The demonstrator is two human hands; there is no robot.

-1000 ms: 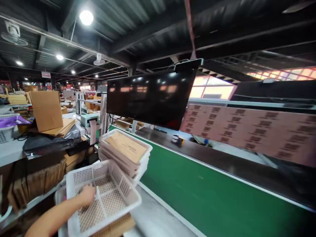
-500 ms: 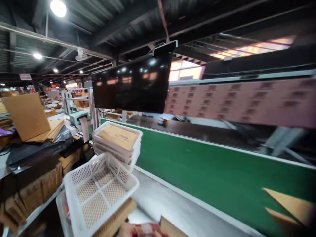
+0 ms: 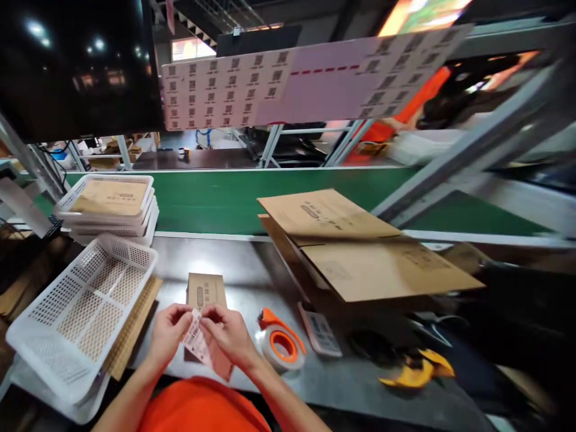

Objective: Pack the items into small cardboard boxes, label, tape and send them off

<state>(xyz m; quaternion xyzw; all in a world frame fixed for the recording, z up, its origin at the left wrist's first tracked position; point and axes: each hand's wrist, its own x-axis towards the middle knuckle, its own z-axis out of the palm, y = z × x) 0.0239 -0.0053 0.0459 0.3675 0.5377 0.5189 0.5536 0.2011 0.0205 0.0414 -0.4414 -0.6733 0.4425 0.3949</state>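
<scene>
My left hand (image 3: 167, 333) and my right hand (image 3: 234, 337) are close together near the table's front edge. Both pinch the upper end of a white printed label (image 3: 197, 343) between thumb and fingers. A pinkish strip (image 3: 220, 363) hangs below my right hand; whether it belongs to the label I cannot tell. Just beyond my fingers lies a small brown cardboard box (image 3: 207, 289), its near part hidden by the hands. To the right of my right hand rests a tape dispenser (image 3: 275, 348) with an orange frame and a clear roll.
At left are a white perforated basket (image 3: 85, 306) and stacked baskets (image 3: 108, 222). A large open carton (image 3: 355, 246) stands right, before a green conveyor belt (image 3: 211, 201). A flat device (image 3: 319, 331) and a yellow-handled tool (image 3: 416, 369) lie on the metal table (image 3: 252, 270).
My view has swung right and down, bringing both hands, the label, the small box and the tape dispenser into sight. Earlier, only part of a hand with something reddish showed at the bottom edge.
</scene>
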